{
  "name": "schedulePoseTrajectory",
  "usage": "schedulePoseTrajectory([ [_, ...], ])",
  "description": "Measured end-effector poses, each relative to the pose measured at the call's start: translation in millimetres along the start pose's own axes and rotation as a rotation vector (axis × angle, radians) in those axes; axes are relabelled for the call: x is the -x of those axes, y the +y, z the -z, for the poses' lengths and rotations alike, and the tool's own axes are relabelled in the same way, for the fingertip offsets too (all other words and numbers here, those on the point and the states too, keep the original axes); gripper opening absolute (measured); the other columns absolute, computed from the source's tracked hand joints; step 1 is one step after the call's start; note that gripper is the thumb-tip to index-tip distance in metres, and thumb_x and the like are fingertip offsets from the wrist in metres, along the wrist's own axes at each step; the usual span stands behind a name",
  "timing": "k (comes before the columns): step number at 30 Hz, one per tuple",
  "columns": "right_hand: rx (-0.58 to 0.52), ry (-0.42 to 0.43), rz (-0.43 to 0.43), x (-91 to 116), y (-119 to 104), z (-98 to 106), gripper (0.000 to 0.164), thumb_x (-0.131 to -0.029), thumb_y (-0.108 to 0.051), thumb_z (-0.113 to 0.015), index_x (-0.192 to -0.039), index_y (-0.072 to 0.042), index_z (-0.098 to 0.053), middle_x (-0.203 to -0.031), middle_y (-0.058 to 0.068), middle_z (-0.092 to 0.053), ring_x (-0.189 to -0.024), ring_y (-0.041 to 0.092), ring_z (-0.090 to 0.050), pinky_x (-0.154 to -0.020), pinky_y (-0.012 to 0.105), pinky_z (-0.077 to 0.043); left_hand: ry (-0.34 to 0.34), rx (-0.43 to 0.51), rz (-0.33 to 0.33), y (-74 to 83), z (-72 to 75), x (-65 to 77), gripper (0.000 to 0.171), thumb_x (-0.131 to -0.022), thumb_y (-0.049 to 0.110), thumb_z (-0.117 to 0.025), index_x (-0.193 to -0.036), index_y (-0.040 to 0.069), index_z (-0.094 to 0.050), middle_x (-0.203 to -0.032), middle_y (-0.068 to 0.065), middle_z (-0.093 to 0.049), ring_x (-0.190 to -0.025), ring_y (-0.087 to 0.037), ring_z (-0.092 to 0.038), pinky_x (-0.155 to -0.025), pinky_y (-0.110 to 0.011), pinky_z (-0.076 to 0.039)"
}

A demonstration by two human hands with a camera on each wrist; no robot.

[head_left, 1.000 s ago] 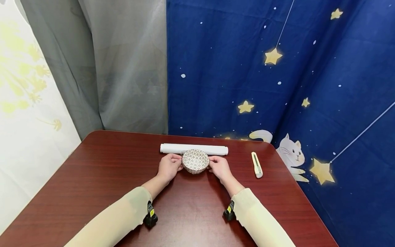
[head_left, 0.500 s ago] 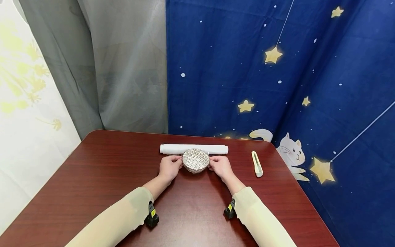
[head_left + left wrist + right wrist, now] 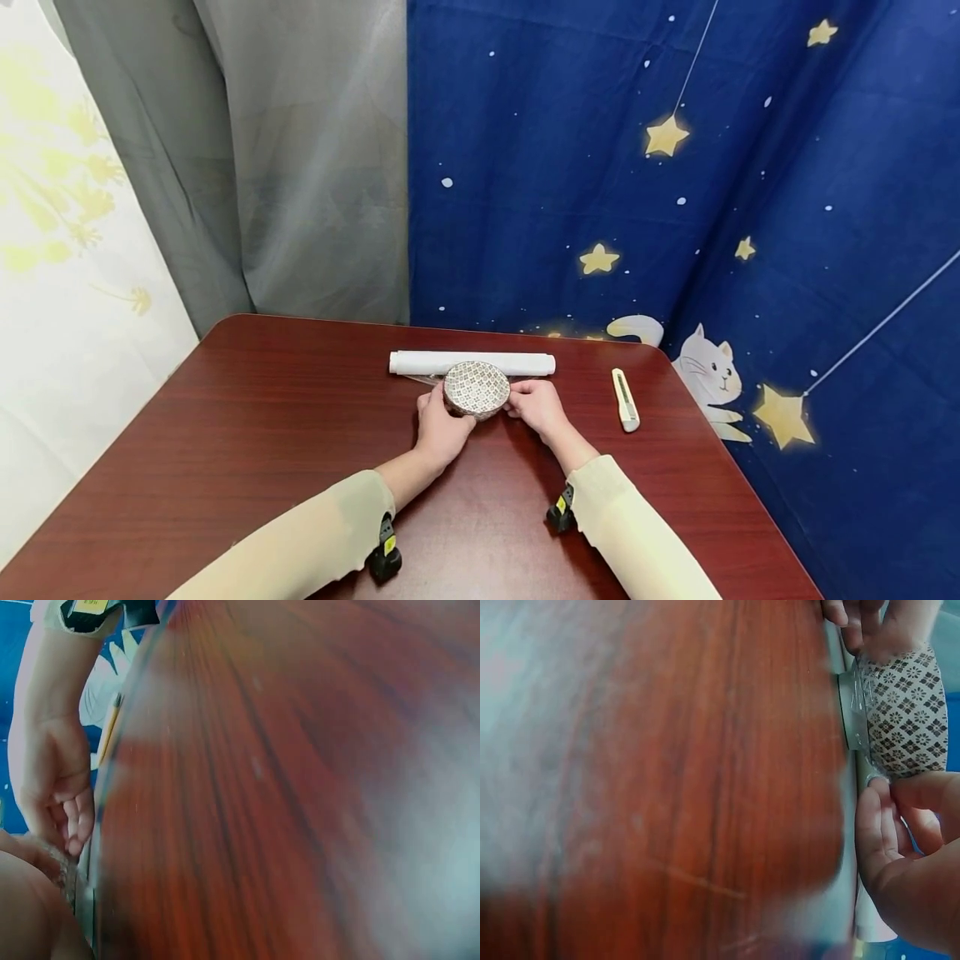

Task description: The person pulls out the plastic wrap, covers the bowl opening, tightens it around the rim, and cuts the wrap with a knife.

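Observation:
A small patterned bowl (image 3: 476, 388) stands on the table in the head view. Clear cling film (image 3: 859, 701) is gathered in wrinkles at the bowl's lower part in the right wrist view. With fingers at its left side and thumb at its near side, my left hand (image 3: 442, 430) grips the bowl. On the other side, my right hand (image 3: 538, 407) pinches a bit of the film close against the bowl; its fingertips are partly hidden. Behind the bowl lies a white roll (image 3: 517, 364), with some clear film showing beside it.
A pale utility knife (image 3: 626, 402) lies on the right part of the dark red table (image 3: 300, 400). Grey and blue curtains (image 3: 525, 167) hang behind the table's far edge.
My left hand has shifted from pinching at the bowl's left edge to gripping round its near left side. The right hand and the bowl stay almost in place.

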State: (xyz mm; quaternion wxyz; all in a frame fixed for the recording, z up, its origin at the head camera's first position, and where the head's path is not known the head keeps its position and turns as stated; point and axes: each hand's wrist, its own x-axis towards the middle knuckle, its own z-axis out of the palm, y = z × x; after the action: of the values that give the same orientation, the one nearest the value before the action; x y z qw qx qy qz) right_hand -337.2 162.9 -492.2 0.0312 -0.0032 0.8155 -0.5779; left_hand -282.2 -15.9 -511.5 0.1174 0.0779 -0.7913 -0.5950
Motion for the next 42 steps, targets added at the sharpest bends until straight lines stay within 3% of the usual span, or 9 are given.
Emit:
schedulePoseTrajectory([
  [3, 0.004, -0.014, -0.003, -1, 1, -1, 0.017, -0.099, 0.003, -0.067, -0.106, 0.01, -0.08, -0.081, 0.008, -0.077, -0.07, 0.012, -0.069, -0.069, 0.027, -0.063, 0.044, -0.034, 0.034, 2.3, -9.7, 5.3, 0.103, -0.072, 0.003, -0.093, -0.16, -0.007, -0.039, -0.151, -0.033, -0.041, -0.144, -0.049, -0.04, -0.124, -0.059, -0.037],
  [7, 0.021, -0.035, -0.001, -1, 2, -1, 0.017, -0.099, 0.0, -0.07, -0.107, 0.01, -0.081, -0.08, 0.007, -0.077, -0.069, 0.011, -0.07, -0.07, 0.029, -0.065, 0.116, -0.056, 0.057, 4.2, -18.6, 8.5, 0.119, -0.063, 0.016, -0.108, -0.158, -0.005, -0.037, -0.15, -0.033, -0.041, -0.143, -0.052, -0.041, -0.122, -0.062, -0.039],
  [14, 0.033, -0.153, -0.021, -6, -1, 13, 0.023, -0.102, -0.005, -0.069, -0.118, 0.009, -0.079, -0.088, 0.013, -0.081, -0.07, 0.01, -0.073, -0.067, 0.027, -0.065, 0.156, -0.068, 0.071, 5.0, -19.5, 9.7, 0.119, -0.062, 0.019, -0.109, -0.155, -0.004, -0.038, -0.148, -0.031, -0.042, -0.141, -0.05, -0.043, -0.122, -0.06, -0.042],
  [16, 0.093, -0.139, -0.018, -10, -6, 21, 0.023, -0.102, -0.009, -0.07, -0.115, 0.006, -0.081, -0.087, 0.014, -0.081, -0.066, 0.011, -0.072, -0.061, 0.025, -0.061, 0.142, -0.07, 0.069, 5.2, -18.2, 10.5, 0.118, -0.063, 0.017, -0.108, -0.155, -0.005, -0.038, -0.147, -0.031, -0.042, -0.141, -0.049, -0.043, -0.122, -0.06, -0.041],
  [19, 0.327, -0.015, 0.079, -21, -16, 30, 0.021, -0.101, -0.016, -0.071, -0.109, -0.003, -0.084, -0.091, 0.015, -0.082, -0.07, 0.016, -0.073, -0.066, 0.029, -0.059, 0.135, -0.073, 0.059, 5.3, -16.5, 11.3, 0.117, -0.063, 0.016, -0.108, -0.155, -0.006, -0.038, -0.147, -0.031, -0.043, -0.14, -0.049, -0.044, -0.122, -0.06, -0.041],
  [23, 0.731, 0.136, 0.223, -40, -26, 33, 0.025, -0.106, -0.022, -0.065, -0.122, -0.013, -0.083, -0.126, 0.015, -0.08, -0.114, 0.035, -0.071, -0.099, 0.046, -0.056, 0.134, -0.064, 0.049, 4.3, -15.0, 11.4, 0.117, -0.063, 0.015, -0.107, -0.155, -0.006, -0.039, -0.146, -0.031, -0.043, -0.14, -0.05, -0.044, -0.123, -0.059, -0.041],
  [27, 0.949, 0.07, 0.241, -55, -28, 28, 0.035, -0.114, -0.027, -0.056, -0.145, -0.022, -0.072, -0.153, 0.01, -0.068, -0.141, 0.042, -0.057, -0.112, 0.06, -0.043, 0.12, -0.063, 0.048, 2.3, -14.4, 12.2, 0.116, -0.063, 0.014, -0.107, -0.155, -0.006, -0.039, -0.146, -0.031, -0.043, -0.14, -0.049, -0.044, -0.123, -0.059, -0.04],
  [32, 1.021, 0.007, 0.169, -61, -25, 25, 0.038, -0.116, -0.035, -0.054, -0.15, -0.027, -0.069, -0.152, 0.006, -0.069, -0.138, 0.04, -0.059, -0.11, 0.062, -0.037, 0.091, -0.063, 0.042, 3.3, -11.7, 14.8, 0.116, -0.064, 0.015, -0.107, -0.155, -0.007, -0.039, -0.147, -0.031, -0.043, -0.141, -0.049, -0.043, -0.123, -0.059, -0.041],
  [42, 1.04, 0.021, 0.078, -56, -25, 39, 0.037, -0.114, -0.04, -0.055, -0.144, -0.026, -0.073, -0.147, 0.012, -0.069, -0.135, 0.041, -0.054, -0.113, 0.064, -0.035, -0.001, -0.102, -0.01, -0.1, 0.1, 12.3, 0.113, -0.066, 0.016, -0.105, -0.155, -0.007, -0.039, -0.146, -0.03, -0.043, -0.141, -0.045, -0.044, -0.123, -0.056, -0.041],
])
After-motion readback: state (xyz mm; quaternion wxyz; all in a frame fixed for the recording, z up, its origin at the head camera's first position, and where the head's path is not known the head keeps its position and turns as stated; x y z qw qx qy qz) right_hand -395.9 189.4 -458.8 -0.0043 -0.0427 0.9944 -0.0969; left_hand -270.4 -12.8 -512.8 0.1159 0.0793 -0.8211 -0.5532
